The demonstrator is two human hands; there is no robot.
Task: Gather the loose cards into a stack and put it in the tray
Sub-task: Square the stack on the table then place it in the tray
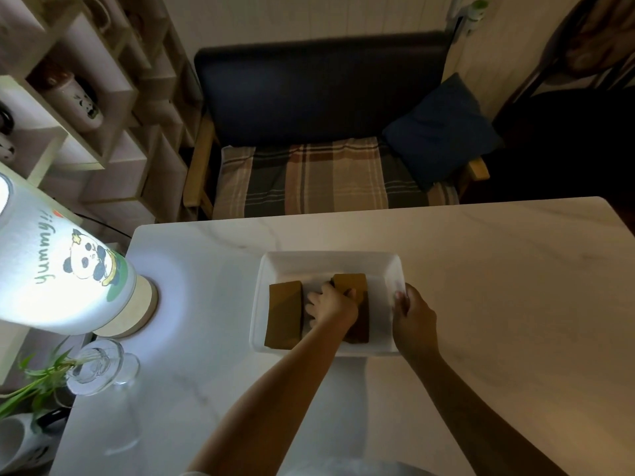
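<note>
Here the white tray [330,264] sits on the pale marble-look table [481,286], a little toward twelve o'clock from the person's forearms. Inside it are two brown card stacks. The left stack [283,314] lies flat at the tray's nine o'clock side, untouched. The right stack [350,282] lies just past the tray's centre, toward three o'clock, its near part hidden under the left hand [331,302]. That hand reaches into the tray between the two stacks, fingers [311,298] curled around the right stack's nine o'clock edge, gripping it. The right hand [414,316] is at the tray's three o'clock rim, its fingers closed over the rim wall and holding it.

At the table's nine o'clock corner stands a lit lamp [68,269] with a panda drawing and the word "yummy", on a round pale base. Toward seven o'clock from the lamp is a clear glass vase [99,365] with green stems. Beyond the table's twelve o'clock edge stands a dark bench [319,87] with a plaid cushion and a blue pillow [443,128].
</note>
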